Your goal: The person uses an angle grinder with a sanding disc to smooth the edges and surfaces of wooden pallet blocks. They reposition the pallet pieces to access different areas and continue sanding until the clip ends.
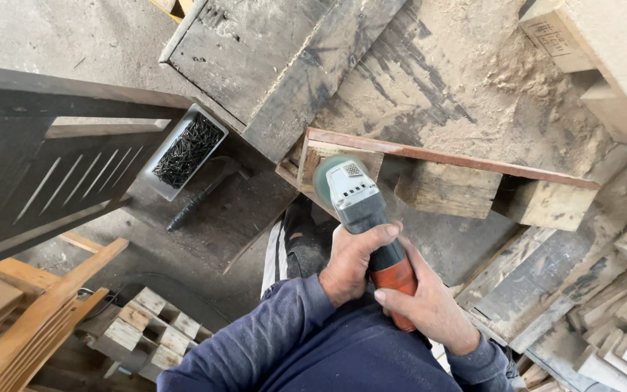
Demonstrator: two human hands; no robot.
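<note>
Both hands hold an angle grinder [361, 210] with a grey head and an orange-red body. My left hand [353, 261] wraps the front of its body, thumb on top. My right hand [429, 305] grips the orange rear handle. The grinder's blurred round disc [324, 178] meets the end of a wooden block [328, 156] under a red-edged board [459, 156]. Two more blocks [448, 189] sit under the same board to the right. My blue sleeves fill the bottom of the view.
A grey tray of dark nails [186, 152] lies at left, with a hammer [201, 196] beside it. A dark slotted panel [45, 167] stands at far left. Wooden offcuts [146, 327] pile at bottom left and at right [618, 319]. Sawdust covers the upper boards [466, 72].
</note>
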